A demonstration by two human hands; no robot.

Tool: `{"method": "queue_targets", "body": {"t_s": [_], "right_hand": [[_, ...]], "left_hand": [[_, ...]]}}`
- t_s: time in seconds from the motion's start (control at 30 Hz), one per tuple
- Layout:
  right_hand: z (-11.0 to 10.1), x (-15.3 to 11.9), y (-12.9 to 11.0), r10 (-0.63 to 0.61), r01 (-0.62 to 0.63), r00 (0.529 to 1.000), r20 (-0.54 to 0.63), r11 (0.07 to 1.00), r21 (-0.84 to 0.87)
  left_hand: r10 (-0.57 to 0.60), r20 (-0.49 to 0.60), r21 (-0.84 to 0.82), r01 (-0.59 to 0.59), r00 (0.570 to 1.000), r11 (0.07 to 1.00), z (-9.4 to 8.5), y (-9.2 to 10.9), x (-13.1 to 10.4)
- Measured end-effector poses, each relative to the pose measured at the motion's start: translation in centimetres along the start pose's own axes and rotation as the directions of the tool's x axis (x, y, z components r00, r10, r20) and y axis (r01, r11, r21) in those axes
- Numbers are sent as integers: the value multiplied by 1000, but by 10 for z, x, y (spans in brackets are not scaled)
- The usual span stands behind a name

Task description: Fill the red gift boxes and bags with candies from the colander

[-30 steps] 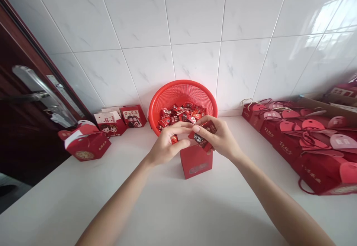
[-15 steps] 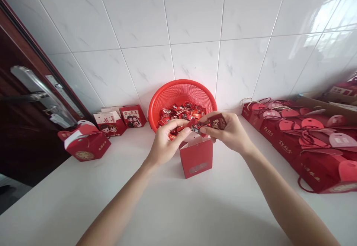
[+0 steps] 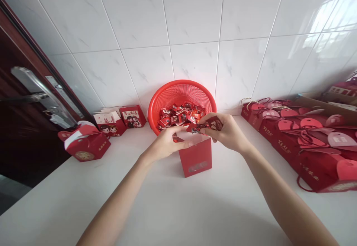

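A red paper box [image 3: 195,159] stands upright with its top open. My left hand [image 3: 164,143] grips it at the left upper rim, thumb on the front face and fingers behind. Over the opening, my right hand [image 3: 227,132] pinches dark red and brown wrapped candies [image 3: 214,123] between thumb and fingers. Directly behind sits a red plastic basket [image 3: 154,106] heaped with wrapped candies [image 3: 181,114]. The inside of the box is mostly hidden by the hands.
Left on the white table [image 3: 139,205] are a red handled box [image 3: 90,145] and small printed boxes [image 3: 133,117]. Several red gift boxes [image 3: 290,147] line the right side beside a cardboard carton [image 3: 318,102]. A tiled wall [image 3: 195,15] rises behind; a door handle [image 3: 30,97] is at far left.
My left hand has left the candies and moved slightly down and left onto the box's rim. My right hand has barely moved and still holds the candies.
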State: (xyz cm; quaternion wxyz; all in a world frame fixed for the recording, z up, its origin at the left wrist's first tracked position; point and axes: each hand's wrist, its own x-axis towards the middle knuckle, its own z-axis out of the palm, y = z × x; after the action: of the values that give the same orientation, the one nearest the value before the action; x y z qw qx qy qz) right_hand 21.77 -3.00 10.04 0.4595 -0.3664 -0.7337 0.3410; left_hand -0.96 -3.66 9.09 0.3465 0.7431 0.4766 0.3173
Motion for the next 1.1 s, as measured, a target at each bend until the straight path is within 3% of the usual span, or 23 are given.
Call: {"method": "queue_targets", "body": {"t_s": [0.13,0.27,0.43,0.63,0.8,1.1], "right_hand": [[3,1,6,-38,38,999,8,992,-117],[5,2,7,-69,67,998,-6,979,-193],[4,-4,1,-55,57,993,-107,998,14],[2,-7,-9,64,-38,995,-71,947,319],[2,-1,-9,98,-78,994,-42,940,333],[11,1,0,-23,11,998,50,972,236]], "left_hand": [[-55,24,-43,56,998,998,-2,2,0],[-18,103,-82,26,994,996,-4,3,0],[-31,75,-107,39,997,993,-4,2,1],[-38,67,-117,45,997,992,-3,0,2],[-39,78,-121,49,996,991,-3,-1,4],[5,98,-114,7,995,994,-3,-1,4]]}}
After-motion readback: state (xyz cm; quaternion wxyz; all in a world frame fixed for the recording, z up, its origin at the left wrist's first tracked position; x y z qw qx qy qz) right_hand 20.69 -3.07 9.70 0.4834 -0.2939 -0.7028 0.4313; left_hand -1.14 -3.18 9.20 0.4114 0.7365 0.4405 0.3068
